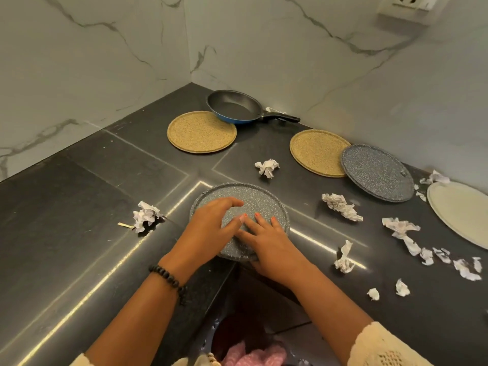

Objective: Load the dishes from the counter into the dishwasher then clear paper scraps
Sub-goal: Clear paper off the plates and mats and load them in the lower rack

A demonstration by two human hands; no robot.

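A grey speckled plate (pixel 253 199) lies at the counter's inner corner, its near rim hanging over the edge. My left hand (pixel 211 225) rests on its left half with curved fingers. My right hand (pixel 272 247) lies across the near rim, fingers flat on top, thumb hidden under the rim. A second grey speckled plate (pixel 377 175) and a cream plate (pixel 459 212) sit to the right. A frying pan (pixel 232 107) stands at the back corner. Crumpled paper scraps lie around, such as a scrap on the left (pixel 145 215), one in the middle (pixel 268 167) and several on the right (pixel 340 206).
Two round woven mats (pixel 202 132) (pixel 318 151) lie on the dark counter (pixel 79 207); the pan overlaps one, the second grey plate the other. Marble walls close the back and left. A wall socket (pixel 406 6) is at top right. Below the counter edge is a dark gap.
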